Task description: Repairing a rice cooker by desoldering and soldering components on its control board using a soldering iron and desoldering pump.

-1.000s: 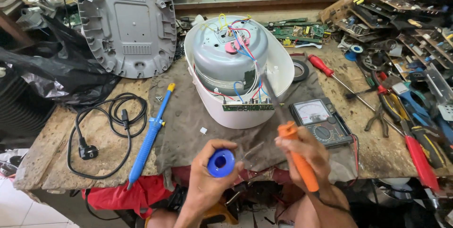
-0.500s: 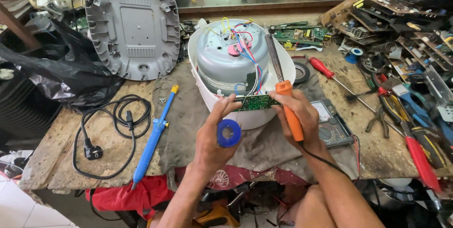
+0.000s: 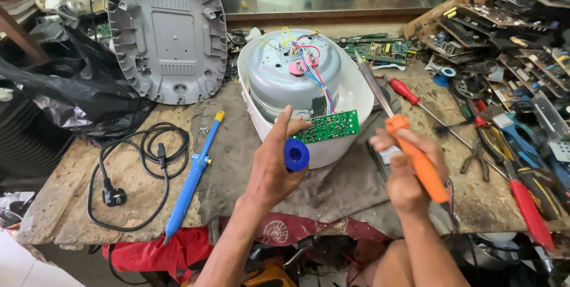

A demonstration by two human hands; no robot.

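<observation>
Blue solder spool (image 3: 295, 154): clasped in your left hand (image 3: 274, 168), just near of the green circuit board (image 3: 328, 126).
Orange-handled soldering iron (image 3: 409, 156): gripped by your right hand (image 3: 404, 174), tip pointing far.

You face a rough, worn wooden bench (image 3: 71, 186), a matt grey cloth (image 3: 237, 162), and a glossy white plastic cooker shell (image 3: 350, 85).

blue solder spool (image 3: 295, 154) upright, held | orange-handled soldering iron (image 3: 399, 131) tilted, tip up

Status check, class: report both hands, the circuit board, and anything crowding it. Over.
Left hand grips blue spool, thumb on green circuit board. Right hand holds orange soldering iron, tip off the board. Coloured wires beside it.
</observation>
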